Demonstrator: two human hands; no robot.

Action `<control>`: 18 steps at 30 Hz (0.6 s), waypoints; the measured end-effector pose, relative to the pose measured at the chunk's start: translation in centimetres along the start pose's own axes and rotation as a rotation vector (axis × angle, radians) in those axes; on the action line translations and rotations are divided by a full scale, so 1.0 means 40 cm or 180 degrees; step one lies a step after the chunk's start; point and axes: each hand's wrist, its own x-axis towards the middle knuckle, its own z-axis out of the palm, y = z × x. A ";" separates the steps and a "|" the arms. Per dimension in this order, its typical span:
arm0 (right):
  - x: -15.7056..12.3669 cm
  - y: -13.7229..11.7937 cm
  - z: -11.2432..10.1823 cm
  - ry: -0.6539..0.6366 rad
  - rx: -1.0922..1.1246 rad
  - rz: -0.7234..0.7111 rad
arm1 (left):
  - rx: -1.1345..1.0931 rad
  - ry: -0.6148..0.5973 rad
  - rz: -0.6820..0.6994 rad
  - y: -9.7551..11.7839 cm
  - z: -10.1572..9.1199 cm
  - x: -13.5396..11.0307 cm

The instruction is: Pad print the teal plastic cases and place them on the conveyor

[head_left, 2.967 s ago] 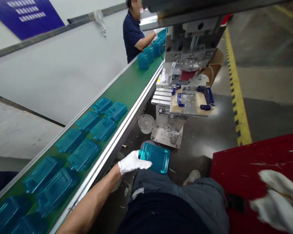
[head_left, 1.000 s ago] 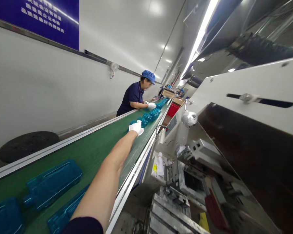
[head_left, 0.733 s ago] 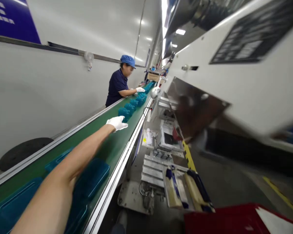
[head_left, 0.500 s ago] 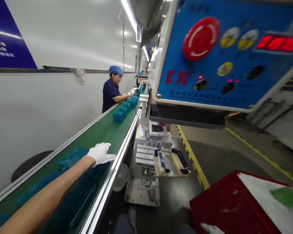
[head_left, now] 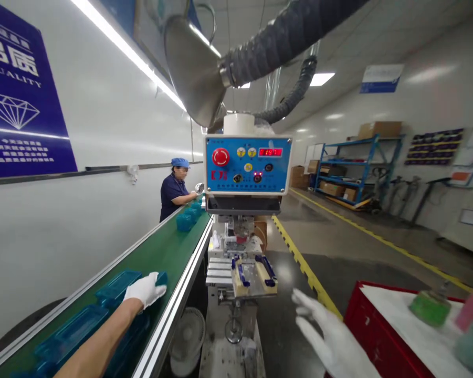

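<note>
My left hand [head_left: 145, 290], in a white glove, lies palm down with its fingers extended over the green conveyor belt [head_left: 169, 252]. It touches translucent blue plastic trays [head_left: 117, 289], and one blue edge shows past the fingertips. Darker trays lie under my forearm, partly hidden. My right hand [head_left: 327, 336], also gloved, hangs open and empty above the dark floor, with spread fingers. The nearest thing to it is a red cart [head_left: 364, 320] with a white top, which holds a blurred green object [head_left: 430, 308] and a pink object [head_left: 472, 310].
A pad printing machine with a blue control panel [head_left: 247, 165] stands beside the belt, under a metal extraction hood [head_left: 192, 71]. A co-worker [head_left: 174, 193] handles blue containers [head_left: 185, 222] further along the belt. A fan [head_left: 187, 341] sits below it, and a yellow floor line [head_left: 305, 268] runs past.
The view has swung up from the lap to level. My left hand no longer holds a tray by my lap and rests over the belt. My right hand has risen into view, off the red cart.
</note>
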 end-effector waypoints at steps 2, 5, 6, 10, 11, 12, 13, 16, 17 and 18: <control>0.175 -0.092 -0.049 0.0871 -0.0399 -0.0826 | -0.0037 -0.0008 -0.0030 -0.006 -0.009 0.009; 0.377 -0.191 -0.101 0.1666 -0.0861 -0.1383 | -0.0080 0.0083 -0.0097 -0.015 -0.011 0.035; 0.422 -0.208 -0.110 0.1837 -0.0972 -0.1478 | -0.0102 0.0127 -0.0130 -0.018 -0.012 0.046; 0.525 -0.220 -0.126 0.2169 -0.1237 -0.1873 | -0.0244 0.0249 -0.0210 -0.023 -0.059 0.085; 0.540 -0.219 -0.130 0.2196 -0.1275 -0.2005 | -0.0300 0.0275 -0.0201 -0.019 -0.086 0.085; 0.554 -0.218 -0.136 0.2205 -0.1308 -0.2143 | -0.0365 0.0316 -0.0181 -0.010 -0.118 0.078; 0.568 -0.217 -0.141 0.2198 -0.1331 -0.2257 | -0.0433 0.0377 -0.0148 0.004 -0.152 0.063; 0.607 -0.214 -0.155 0.2156 -0.1339 -0.2387 | -0.0759 0.0502 0.0089 0.070 -0.240 -0.024; 0.618 -0.211 -0.157 0.2154 -0.1327 -0.2387 | -0.0954 0.0432 0.0255 0.096 -0.253 -0.063; 0.627 -0.207 -0.159 0.2157 -0.1316 -0.2388 | -0.1184 0.0266 0.0475 0.121 -0.253 -0.103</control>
